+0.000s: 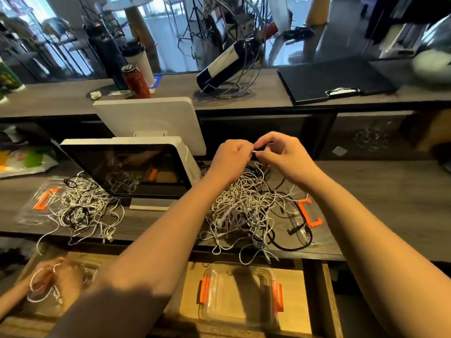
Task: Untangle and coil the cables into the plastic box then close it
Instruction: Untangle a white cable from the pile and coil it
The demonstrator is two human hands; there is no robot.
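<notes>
A loose heap of thin white and black cables (246, 211) lies knotted on the dark wood-grain counter (378, 191), some strands spilling over its front edge. Above the heap both hands meet: the left hand (230, 156) has its fingers curled in around a white strand, and the right hand (283, 152) pinches a small white cable end (255, 151) between thumb and fingertips, the two hands almost touching. The cable they hold runs down into the pile.

Below the counter edge, on a pale wooden drawer (307, 289), sits the box (240, 292), clear plastic, rectangular with rounded corners, open on top, with orange clips on its left and right sides. Its clear lid (301, 224) lies flat on the counter just right of the heap, partly under black cable, with an orange clasp (309, 212) shaped like a square bracket.

Further left a second tangle (83, 206) of white cords rests on another clear lid with an orange clasp, in front of a tilted glossy black screen (129, 167) in a white frame. At lower left another person's hand (66, 279) holds a looped white cord.

On the raised shelf behind stand a red can (136, 80), a dark wine bottle (227, 61) leaning in a wire holder, and a flat black clipboard (334, 80)
</notes>
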